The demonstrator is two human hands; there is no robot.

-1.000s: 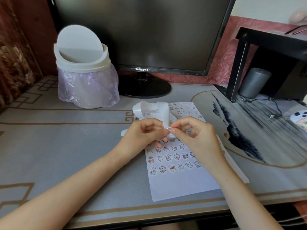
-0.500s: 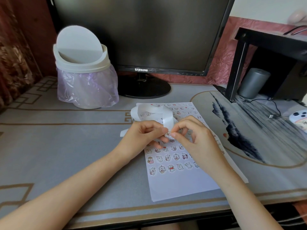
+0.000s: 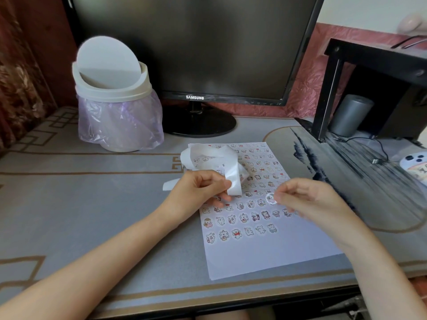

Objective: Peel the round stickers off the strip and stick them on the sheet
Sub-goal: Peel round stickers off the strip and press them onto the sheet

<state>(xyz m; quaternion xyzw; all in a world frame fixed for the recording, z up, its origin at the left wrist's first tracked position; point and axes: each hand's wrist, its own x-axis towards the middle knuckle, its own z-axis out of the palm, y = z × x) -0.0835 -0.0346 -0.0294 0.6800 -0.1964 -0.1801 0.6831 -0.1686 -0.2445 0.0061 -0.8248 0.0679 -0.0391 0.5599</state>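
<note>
A second ago both my hands met at one spot on the strip (image 3: 231,174), fingers working the same edge. Now my right hand (image 3: 308,200) has drawn off to the right, and a round sticker (image 3: 270,198) has come away with it, pinched in my fingers above the sheet (image 3: 265,252). My left hand (image 3: 196,192) now holds the strip alone, with a gap between the hands.

Part of sheet (image 3: 265,255) hidden
The left hand (image 3: 196,192) and curled strip (image 3: 215,155) cover rows of the sheet; the drawing on the sticker (image 3: 269,198) is too small to read.
</note>
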